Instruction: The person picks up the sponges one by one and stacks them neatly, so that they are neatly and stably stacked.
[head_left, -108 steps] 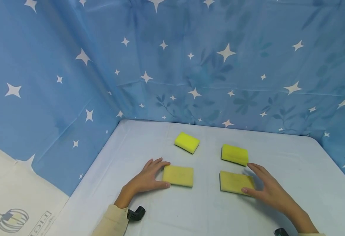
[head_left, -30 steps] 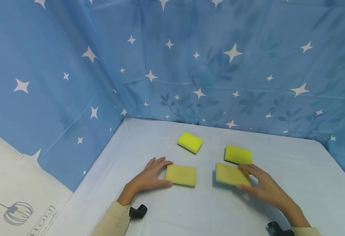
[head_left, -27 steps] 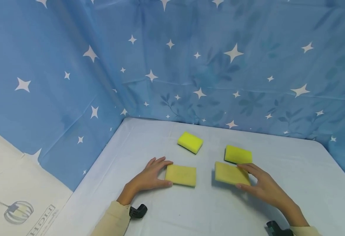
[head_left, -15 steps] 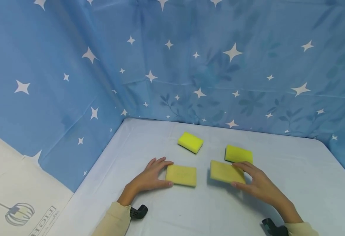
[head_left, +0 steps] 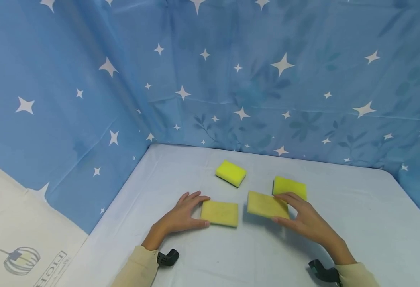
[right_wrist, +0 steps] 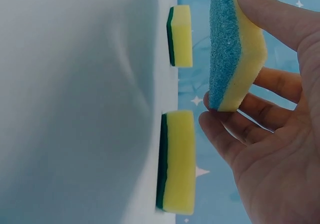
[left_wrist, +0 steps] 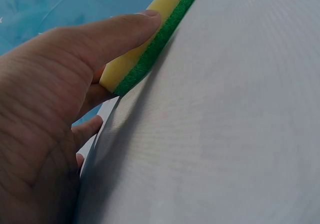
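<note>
Fingers, right hand [head_left: 305, 221]: fingers [right_wrist: 235, 129] and thumb pinch the ends of a lifted sponge [head_left: 267, 205], yellow on top, blue scouring layer beneath in the right wrist view; it hangs clear of the tabletop [head_left: 357, 223].
Fingers, left hand [head_left: 181, 215]: curled about the short end of a flat sponge [head_left: 219, 213], thumb along its near edge; the left wrist view shows yellow foam over a green layer, flat on the cloth.
Position of lifted sponge: just right of the flat sponge, a narrow gap between them, and overlapping the near edge of the rear right sponge [head_left: 291, 187] in the head view.
Other stock: rear left sponge [head_left: 231, 173], set at an angle, apart from the rest; both rear sponges untouched.
Progress, judged: one sponge off the tabletop and carried near its neighbour, not yet set down; the flat one only steadied; two rear sponges not yet handled. Early stage.
Surface: pale blue-white cloth, lightly creased, rounded far right corner.
Room: blue star-printed sheeting [head_left: 231, 71] hung on two sides to form a corner; a cream panel [head_left: 12, 235] with printed lettering at lower left.
Wrists: black camera mounts, cream sleeves.
</note>
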The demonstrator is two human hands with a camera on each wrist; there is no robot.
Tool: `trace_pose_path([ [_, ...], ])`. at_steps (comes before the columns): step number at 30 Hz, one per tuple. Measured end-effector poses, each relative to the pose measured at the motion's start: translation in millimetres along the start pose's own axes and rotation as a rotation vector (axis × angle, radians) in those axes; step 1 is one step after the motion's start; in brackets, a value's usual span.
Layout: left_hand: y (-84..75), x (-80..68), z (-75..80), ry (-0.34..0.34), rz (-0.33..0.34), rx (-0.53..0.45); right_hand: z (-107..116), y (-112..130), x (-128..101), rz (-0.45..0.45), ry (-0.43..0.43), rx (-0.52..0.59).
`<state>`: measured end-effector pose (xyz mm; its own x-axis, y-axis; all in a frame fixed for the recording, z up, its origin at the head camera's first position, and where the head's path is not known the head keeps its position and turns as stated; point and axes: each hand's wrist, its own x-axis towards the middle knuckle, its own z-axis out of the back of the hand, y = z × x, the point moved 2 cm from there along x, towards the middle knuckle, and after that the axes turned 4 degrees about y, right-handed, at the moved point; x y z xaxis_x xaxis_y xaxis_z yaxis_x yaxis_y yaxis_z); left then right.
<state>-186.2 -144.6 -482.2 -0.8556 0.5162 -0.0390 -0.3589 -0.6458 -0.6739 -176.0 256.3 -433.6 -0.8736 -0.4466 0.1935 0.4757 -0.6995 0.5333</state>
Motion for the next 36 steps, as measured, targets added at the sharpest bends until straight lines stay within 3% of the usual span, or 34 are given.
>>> trace_pose_path([
  [23, 1.4, 1.6, 1.4, 0.001, -0.021, 0.013, -11, 25, 29, 0.068, 0.016, 0.007],
  [36, 1.9, 2.5, 1.0, 0.008, -0.014, -0.002, -28, 34, 41, 0.092, 0.035, 0.048],
])
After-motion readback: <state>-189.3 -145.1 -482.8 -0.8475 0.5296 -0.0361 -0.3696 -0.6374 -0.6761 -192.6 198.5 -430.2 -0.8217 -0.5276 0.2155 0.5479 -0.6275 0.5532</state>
